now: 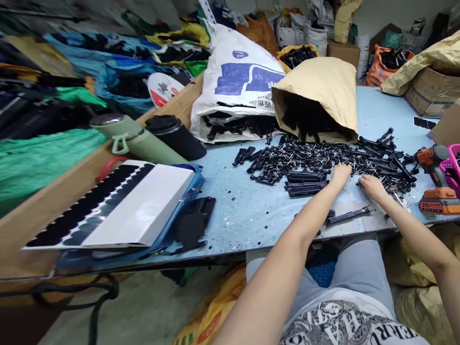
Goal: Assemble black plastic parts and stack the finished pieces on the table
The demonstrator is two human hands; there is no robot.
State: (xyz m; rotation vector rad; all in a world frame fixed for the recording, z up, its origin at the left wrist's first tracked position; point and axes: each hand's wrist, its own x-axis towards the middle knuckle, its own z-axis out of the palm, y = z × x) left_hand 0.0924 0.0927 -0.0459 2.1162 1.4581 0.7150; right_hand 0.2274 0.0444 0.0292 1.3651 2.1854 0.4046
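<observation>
My left hand (341, 173) is at the front edge of a heap of small black plastic parts and thin metal pins (302, 155). Its fingers are bent and closed, and what they hold is too small to make out. Close to its right, my right hand (373, 187) is low over the table, fingers curled together, their contents hidden. Long black plastic arms (305, 188) lie stacked left of my left hand. Nearer to me, a single black arm-shaped part (348, 215) lies at the table edge below both hands. A slim metal tool (399, 201) lies beside my right wrist.
An orange and black cordless drill (433, 167) stands at the right, by a pink basket (453, 163). Behind the heap, a tan sack (319, 81) and a white sack (237, 72) lie open. Left are a white box (143, 211), a green flask (136, 139) and a black cup (179, 136).
</observation>
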